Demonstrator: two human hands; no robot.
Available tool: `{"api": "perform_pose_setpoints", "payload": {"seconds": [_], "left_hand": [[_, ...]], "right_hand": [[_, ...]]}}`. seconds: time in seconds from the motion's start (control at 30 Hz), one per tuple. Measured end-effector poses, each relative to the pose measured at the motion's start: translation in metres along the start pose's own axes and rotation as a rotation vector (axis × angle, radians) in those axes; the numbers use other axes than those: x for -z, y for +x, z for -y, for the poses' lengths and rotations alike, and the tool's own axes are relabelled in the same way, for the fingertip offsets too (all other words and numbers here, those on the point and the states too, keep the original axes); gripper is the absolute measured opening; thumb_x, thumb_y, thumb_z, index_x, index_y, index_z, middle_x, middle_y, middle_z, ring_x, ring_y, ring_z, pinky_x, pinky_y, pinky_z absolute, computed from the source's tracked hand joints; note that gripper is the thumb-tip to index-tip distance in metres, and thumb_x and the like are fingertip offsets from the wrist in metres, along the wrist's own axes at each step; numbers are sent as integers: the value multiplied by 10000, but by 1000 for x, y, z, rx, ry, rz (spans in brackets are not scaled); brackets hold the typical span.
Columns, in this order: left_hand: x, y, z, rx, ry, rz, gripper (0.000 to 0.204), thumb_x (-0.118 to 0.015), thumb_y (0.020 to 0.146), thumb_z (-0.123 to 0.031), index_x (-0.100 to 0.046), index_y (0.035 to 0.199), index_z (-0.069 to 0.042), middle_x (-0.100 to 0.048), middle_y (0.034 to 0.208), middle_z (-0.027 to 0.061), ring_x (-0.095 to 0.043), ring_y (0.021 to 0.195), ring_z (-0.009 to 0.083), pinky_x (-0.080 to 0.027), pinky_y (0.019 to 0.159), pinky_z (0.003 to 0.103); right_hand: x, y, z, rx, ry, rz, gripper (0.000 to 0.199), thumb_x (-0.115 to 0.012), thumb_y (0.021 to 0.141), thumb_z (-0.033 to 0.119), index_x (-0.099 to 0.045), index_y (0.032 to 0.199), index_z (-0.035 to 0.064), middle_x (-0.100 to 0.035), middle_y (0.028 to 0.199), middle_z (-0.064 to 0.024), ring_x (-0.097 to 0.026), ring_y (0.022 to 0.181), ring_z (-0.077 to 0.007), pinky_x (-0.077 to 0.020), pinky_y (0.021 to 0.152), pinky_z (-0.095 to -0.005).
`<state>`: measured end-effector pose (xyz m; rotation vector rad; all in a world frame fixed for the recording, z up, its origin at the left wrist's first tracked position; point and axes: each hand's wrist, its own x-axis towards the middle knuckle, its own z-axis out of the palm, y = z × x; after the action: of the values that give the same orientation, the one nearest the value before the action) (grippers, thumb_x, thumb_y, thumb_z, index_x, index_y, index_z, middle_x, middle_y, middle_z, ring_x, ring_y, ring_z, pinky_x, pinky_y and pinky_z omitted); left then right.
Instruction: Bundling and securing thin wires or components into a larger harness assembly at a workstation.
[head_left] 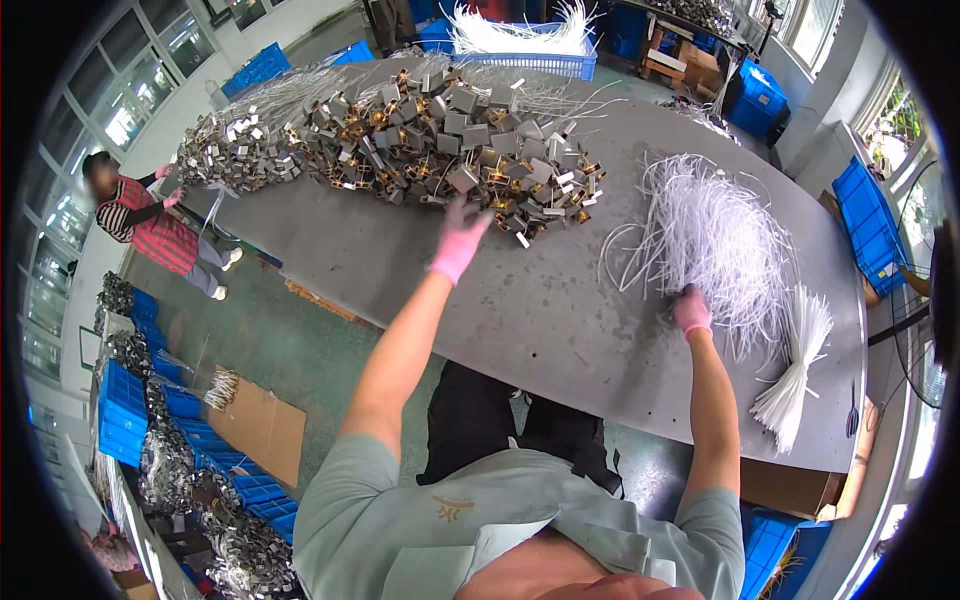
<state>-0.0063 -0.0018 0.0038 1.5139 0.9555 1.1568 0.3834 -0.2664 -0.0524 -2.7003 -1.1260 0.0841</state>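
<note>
a: what's under the hands?
b: left hand (pixel 460 242) at near edge of the metal blocks (pixel 450 140): gray, squarish, brassy bits. right hand (pixel 692 312) at near-left edge of the loose white cords (pixel 715 235): thin, tangled. both heaps on the gray table (pixel 560 320).
a: fingers?
b: blurred, both hands; cannot tell if apart or clamped.
a: which way?
b: blocks point every way, heap's long axis left to right. cords curl; their heap runs lengthwise away from the wearer.
</note>
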Motion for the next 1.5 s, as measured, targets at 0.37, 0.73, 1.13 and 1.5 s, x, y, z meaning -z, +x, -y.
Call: {"api": "perform_pose_setpoints", "payload": {"seconds": [0.37, 0.73, 1.13, 1.5], "left_hand": [[-55, 54, 20, 52, 218, -259, 685, -723, 767, -278, -448, 1296, 60, -522, 1272, 242, -483, 1189, 342, -384, 1006, 372], [-50, 42, -21, 44, 447, -140, 413, -670, 701, -174, -604, 1057, 24, -612, 1101, 263, -595, 1039, 388, -473, 911, 412], [40, -88, 40, -91, 388, 44, 176, -593, 752, -123, -677, 871, -24, -660, 800, 150, -617, 768, 306, -482, 724, 374], [168, -285, 31, 590, -688, -199, 414, -507, 922, -365, -410, 616, -102, -470, 631, 72, -452, 557, 201, -364, 512, 311]], "right_hand": [[15, -44, 28, -159, 1541, 557, 310, -628, 908, 253, -627, 1045, -25, -673, 862, -111, -619, 642, -170, -484, 545, -285], [21, -79, 95, -60, 1559, 512, 239, -644, 897, 200, -628, 950, -33, -641, 759, -79, -535, 546, -122, -427, 506, -252], [12, -87, 127, -7, 1836, 611, 342, -507, 968, 224, -514, 1187, -39, -663, 935, -159, -662, 858, -270, -517, 750, -365], [17, -85, 158, 23, 1437, 286, 283, -636, 903, 213, -657, 1077, -8, -704, 934, -99, -676, 766, -148, -509, 633, -242]]}}
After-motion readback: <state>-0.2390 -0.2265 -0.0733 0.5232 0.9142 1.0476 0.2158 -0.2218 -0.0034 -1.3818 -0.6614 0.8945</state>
